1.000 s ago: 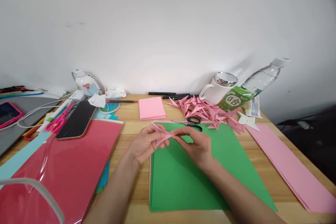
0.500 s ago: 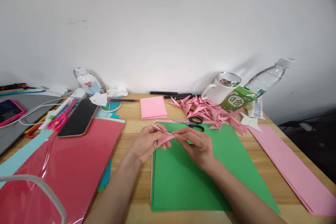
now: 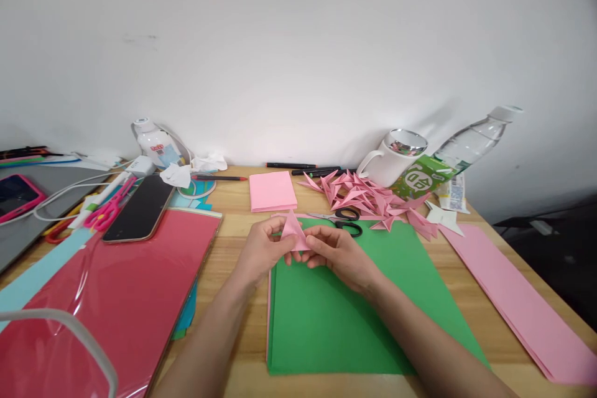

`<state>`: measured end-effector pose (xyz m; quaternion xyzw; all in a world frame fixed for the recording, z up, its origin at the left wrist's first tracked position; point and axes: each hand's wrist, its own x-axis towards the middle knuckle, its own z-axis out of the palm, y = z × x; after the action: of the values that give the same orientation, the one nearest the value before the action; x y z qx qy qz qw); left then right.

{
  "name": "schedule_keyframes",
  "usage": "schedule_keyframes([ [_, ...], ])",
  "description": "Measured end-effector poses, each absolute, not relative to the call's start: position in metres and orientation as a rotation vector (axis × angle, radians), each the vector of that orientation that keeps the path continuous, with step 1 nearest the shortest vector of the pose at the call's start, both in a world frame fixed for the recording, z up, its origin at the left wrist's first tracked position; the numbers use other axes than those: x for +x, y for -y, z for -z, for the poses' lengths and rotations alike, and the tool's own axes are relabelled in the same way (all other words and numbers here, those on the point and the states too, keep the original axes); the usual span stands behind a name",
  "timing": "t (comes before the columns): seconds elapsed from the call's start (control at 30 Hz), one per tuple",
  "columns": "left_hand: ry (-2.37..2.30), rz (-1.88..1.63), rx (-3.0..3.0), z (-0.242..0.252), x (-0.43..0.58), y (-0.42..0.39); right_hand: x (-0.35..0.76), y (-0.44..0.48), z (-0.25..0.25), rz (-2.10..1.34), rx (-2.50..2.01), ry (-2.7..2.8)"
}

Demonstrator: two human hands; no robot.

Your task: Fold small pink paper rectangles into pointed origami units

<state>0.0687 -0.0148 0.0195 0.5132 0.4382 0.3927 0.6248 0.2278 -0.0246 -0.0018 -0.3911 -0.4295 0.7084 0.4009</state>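
Observation:
A small folded piece of pink paper [image 3: 293, 230], now triangular with its tip upward, is held between both hands. My left hand [image 3: 263, 249] pinches its left side, thumb on the front face. My right hand [image 3: 342, 255] grips the lower right corner between thumb and fingers. Both hands are above the far left part of a green paper sheet [image 3: 373, 323]. Just beyond them lie black-handled scissors [image 3: 345, 217], a square stack of pink paper [image 3: 273, 191] and a heap of folded pink paper pieces [image 3: 361, 193].
At the back right stand a white mug [image 3: 392, 158], a green box [image 3: 422, 177] and a leaning water bottle [image 3: 480, 137]. Long pink paper strips [image 3: 517, 298] lie on the right. A phone [image 3: 140, 208] rests on a red paper pack [image 3: 116, 298] at left, near pink scissors [image 3: 111, 205].
The pink paper has turned in my hands, so its point now faces up. My right hand has shifted from the paper's tip to its lower right corner.

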Motion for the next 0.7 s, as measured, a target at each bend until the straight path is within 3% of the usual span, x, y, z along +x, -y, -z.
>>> schedule_keyframes([
  [0.23,-1.043,-0.908,1.160,-0.0183,0.0719,0.0156,0.2301,0.0216,0.0064,-1.932,-1.014,0.771],
  [0.7,-1.029,-0.921,1.141,-0.0245,0.0728,0.0174,0.2346,0.0206,0.0010,-2.043,-1.092,0.753],
])
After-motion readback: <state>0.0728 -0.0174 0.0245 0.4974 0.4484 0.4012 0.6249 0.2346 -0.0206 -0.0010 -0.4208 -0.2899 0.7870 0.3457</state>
